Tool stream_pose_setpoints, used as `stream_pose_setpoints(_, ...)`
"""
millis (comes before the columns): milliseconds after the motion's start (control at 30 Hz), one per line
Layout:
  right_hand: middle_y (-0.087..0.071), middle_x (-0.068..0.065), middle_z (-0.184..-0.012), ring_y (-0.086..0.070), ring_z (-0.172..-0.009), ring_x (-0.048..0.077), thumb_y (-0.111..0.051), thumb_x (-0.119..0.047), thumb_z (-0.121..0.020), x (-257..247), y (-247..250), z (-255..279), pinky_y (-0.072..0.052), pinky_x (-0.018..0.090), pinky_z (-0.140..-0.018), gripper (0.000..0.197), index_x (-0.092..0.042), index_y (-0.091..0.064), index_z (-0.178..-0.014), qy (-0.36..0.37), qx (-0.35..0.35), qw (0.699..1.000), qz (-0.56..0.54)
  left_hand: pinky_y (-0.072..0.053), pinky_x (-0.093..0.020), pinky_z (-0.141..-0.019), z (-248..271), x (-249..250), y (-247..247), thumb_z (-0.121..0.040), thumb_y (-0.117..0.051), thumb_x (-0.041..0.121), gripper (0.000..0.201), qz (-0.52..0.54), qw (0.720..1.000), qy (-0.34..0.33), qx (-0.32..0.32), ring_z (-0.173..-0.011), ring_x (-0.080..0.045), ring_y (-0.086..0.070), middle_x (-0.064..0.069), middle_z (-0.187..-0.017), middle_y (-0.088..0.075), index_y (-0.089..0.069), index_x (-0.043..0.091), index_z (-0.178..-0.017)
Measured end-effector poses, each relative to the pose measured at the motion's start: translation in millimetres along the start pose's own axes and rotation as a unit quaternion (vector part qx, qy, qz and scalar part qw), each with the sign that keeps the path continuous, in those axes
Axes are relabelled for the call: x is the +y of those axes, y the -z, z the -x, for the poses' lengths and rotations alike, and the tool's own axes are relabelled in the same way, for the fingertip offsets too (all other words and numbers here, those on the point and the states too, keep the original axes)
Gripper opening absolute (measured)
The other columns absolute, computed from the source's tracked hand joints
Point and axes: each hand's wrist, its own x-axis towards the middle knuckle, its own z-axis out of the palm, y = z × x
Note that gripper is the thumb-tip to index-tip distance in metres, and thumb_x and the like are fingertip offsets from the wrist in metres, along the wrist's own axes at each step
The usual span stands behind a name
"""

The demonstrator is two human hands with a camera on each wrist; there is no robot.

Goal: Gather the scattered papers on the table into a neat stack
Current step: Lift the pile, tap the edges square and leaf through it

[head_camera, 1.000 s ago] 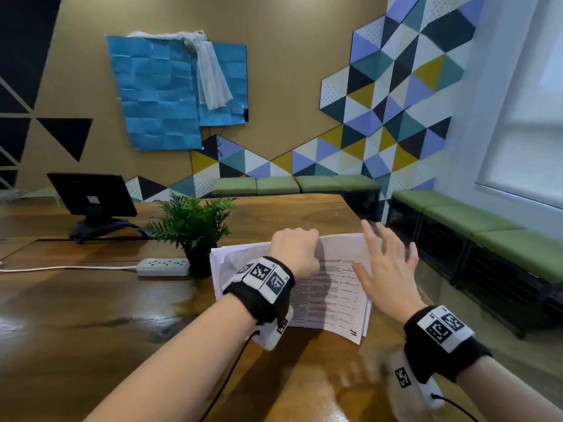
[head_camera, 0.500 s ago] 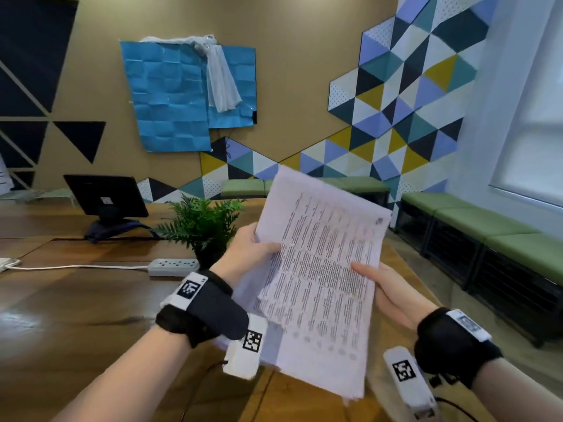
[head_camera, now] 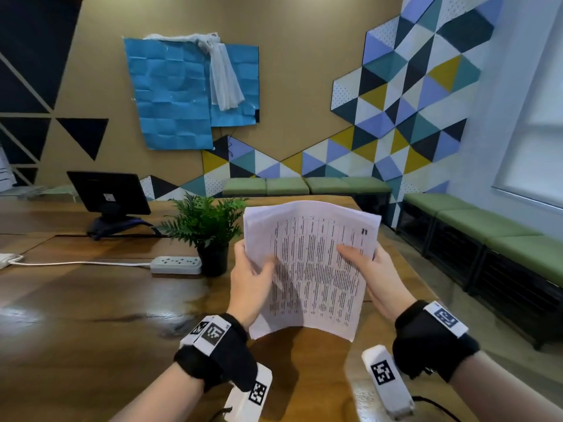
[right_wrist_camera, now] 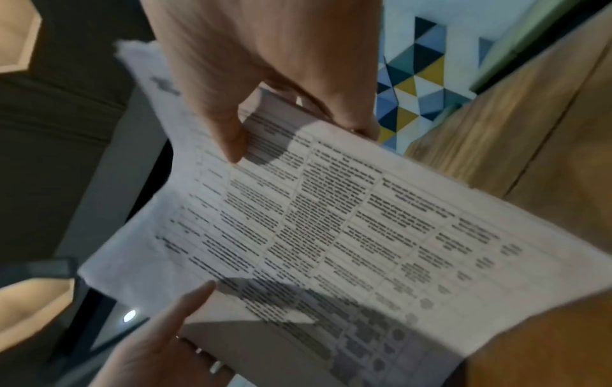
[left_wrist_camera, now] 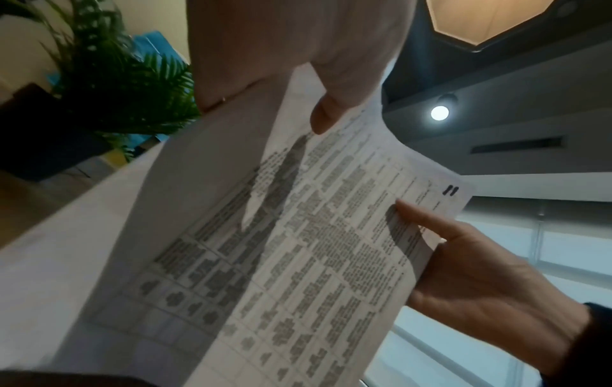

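You hold a bundle of white printed paper sheets (head_camera: 316, 269) upright above the wooden worktop (head_camera: 91, 315), bowed toward you. Rows of black tabular text cover the front sheet; sheet edges at the left and top sit unevenly, slightly fanned.

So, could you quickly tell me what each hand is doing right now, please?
Left hand: closed on the left edge of the papers, thumb on the front.
Right hand: closed on their right edge, thumb on the front.
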Motion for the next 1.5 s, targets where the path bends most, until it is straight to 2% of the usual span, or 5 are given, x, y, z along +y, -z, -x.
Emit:
stream_pose_setpoints(367, -0.031, 0.016, -0.144, -0.058, -0.080, 0.019, -0.056, -0.016, -0.091, -21.5, -11.2, -7.9, -0.045, 0.019, -0.062, 0.061, -0.022, -0.034, -0.147, 0.336, 0.124, 0.787, 0.502, -0.054, -0.035, -0.094, -14.3, 1.8, 2.0, -0.086, -0.063, 0.015, 0.059, -0.011, 0.993, -0.118, 0.012, -0.110, -0.015, -0.058, -0.001, -0.122, -0.053, -0.029, 0.042, -0.127)
stream_pose_setpoints(667, -0.026, 0.015, -0.145, -0.042, -0.097, 0.010, -0.042, -0.001, -0.092, -33.2, -15.2, -9.3, -0.036, 0.019, -0.076, 0.039, -0.012, -0.052, -0.129, 0.279, 0.111, 0.843, 0.446, -0.055, -0.018, -0.068, -24.3, 25.6, 10.2, -0.089, -0.048, 0.024, 0.061, -0.294, 0.883, -0.366, -0.031, -0.077, -0.009, -0.058, -0.001, -0.132, -0.031, -0.026, 0.034, -0.144)
stream_pose_setpoints(1000, -0.062, 0.003, -0.111, -0.066, -0.093, 0.007, -0.051, -0.012, -0.095, -22.9, -4.7, -12.5, -0.055, 0.028, -0.088, 0.048, -0.023, -0.036, -0.139, 0.114, 0.047, 0.990, 0.063, -0.036, 0.001, -0.088, -39.0, 27.9, 6.5, -0.092, -0.049, 0.002, 0.035, -0.175, 0.937, -0.300, 0.029, -0.099, 0.019, -0.045, -0.001, -0.115, -0.056, -0.056, 0.011, -0.125)
stream_pose_setpoints(1366, -0.066, 0.004, -0.102, -0.067, -0.091, 0.017, -0.053, -0.014, -0.094, -18.6, -11.9, -8.8, -0.056, 0.033, -0.076, 0.012, -0.025, -0.052, -0.100, 0.111, 0.072, 0.990, 0.040, -0.029, 0.008, -0.083, -24.2, 35.0, -12.9, -0.094, -0.047, 0.008, 0.033, -0.166, 0.944, -0.269, 0.093, -0.098, 0.029, -0.038, -0.001, -0.115, -0.046, -0.047, 0.006, -0.127)
stream_pose_setpoints(1500, -0.061, 0.001, -0.106, -0.062, -0.090, 0.011, -0.051, -0.015, -0.095, -0.8, -9.7, -7.4, -0.051, 0.028, -0.074, 0.027, -0.015, -0.040, -0.120, 0.000, 0.056, 0.998, -0.032, -0.042, -0.026, -0.103, -21.1, 20.6, -9.9, -0.094, -0.049, 0.018, 0.051, -0.041, 0.992, -0.114, 0.043, -0.116, -0.007, -0.052, -0.004, -0.132, -0.049, -0.028, 0.026, -0.140)
